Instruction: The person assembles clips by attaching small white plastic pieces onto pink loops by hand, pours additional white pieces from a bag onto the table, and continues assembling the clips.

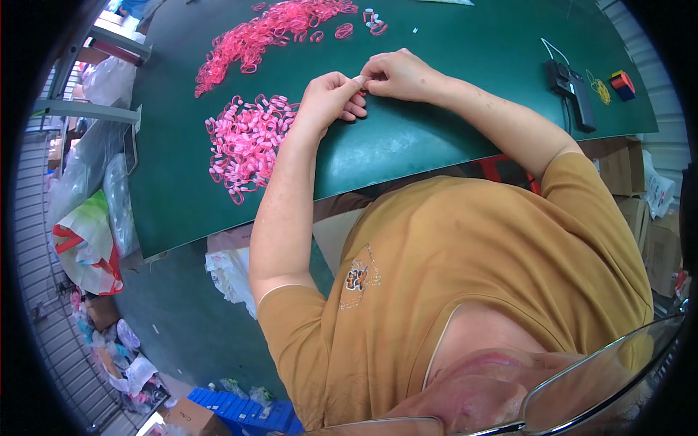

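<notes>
My left hand (333,100) and my right hand (401,75) meet over the green table (407,138), fingertips pinched together. A bit of red shows between them; the fingers hide the rest, so I cannot make out what they hold. Just left of my left forearm lies a pile of pink loops with pale pink pieces on them (247,145). Beyond my hands spreads a heap of plain pinkish-red loops (254,40). A few white pieces with a red loop (374,22) sit apart, beyond my right hand.
Toward the right end of the table are a black device with a cord (571,91), a yellow string (598,87) and a red-and-blue block (622,85). A metal frame (87,109) stands along the left edge. Cardboard boxes (618,167) are at the right, below table level.
</notes>
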### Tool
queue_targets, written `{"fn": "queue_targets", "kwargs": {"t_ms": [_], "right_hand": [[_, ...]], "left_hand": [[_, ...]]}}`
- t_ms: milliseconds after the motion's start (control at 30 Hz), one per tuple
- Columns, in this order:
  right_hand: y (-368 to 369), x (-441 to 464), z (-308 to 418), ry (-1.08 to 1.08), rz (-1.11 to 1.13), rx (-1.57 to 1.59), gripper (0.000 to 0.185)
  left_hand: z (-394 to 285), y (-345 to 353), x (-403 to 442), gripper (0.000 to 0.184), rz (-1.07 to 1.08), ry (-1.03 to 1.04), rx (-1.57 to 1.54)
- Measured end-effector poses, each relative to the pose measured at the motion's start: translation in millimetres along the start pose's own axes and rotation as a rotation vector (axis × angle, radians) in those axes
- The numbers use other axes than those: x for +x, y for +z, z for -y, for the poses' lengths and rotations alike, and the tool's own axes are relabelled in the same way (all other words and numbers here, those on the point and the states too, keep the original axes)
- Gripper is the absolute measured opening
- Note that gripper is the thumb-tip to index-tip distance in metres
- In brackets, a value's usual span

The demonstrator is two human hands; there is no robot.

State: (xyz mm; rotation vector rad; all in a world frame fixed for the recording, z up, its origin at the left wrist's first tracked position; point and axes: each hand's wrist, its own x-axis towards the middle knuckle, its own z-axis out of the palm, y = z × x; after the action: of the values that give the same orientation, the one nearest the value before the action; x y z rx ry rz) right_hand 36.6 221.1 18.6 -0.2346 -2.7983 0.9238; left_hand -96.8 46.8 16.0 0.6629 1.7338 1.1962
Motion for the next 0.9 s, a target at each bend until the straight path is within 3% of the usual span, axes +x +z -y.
{"fn": "queue_targets", "kwargs": {"t_ms": [167, 333, 500, 600, 900], "right_hand": [[-7, 9, 9, -0.001, 0.184, -0.182, 0.027], [2, 10, 15, -0.056, 0.177, -0.366, 0.025], [-5, -7, -4, -0.184, 0.071, -0.195, 0.023], [-15, -10, -11, -0.036, 0.072, -0.083, 0.026], [-1, 2, 3, -0.095, 0.079, -0.185, 0.028]], "left_hand": [[1, -1, 1, 0.03, 0.014, -0.009, -0.005], [-1, -1, 1, 0.03, 0.015, -0.012, -0.007], [-1, -1, 0, 0.031, -0.014, 0.001, -0.026], [-2, 2, -3, 0.031, -0.031, -0.017, -0.011], [-2, 1, -3, 0.033, -0.051, -0.008, -0.002]]}}
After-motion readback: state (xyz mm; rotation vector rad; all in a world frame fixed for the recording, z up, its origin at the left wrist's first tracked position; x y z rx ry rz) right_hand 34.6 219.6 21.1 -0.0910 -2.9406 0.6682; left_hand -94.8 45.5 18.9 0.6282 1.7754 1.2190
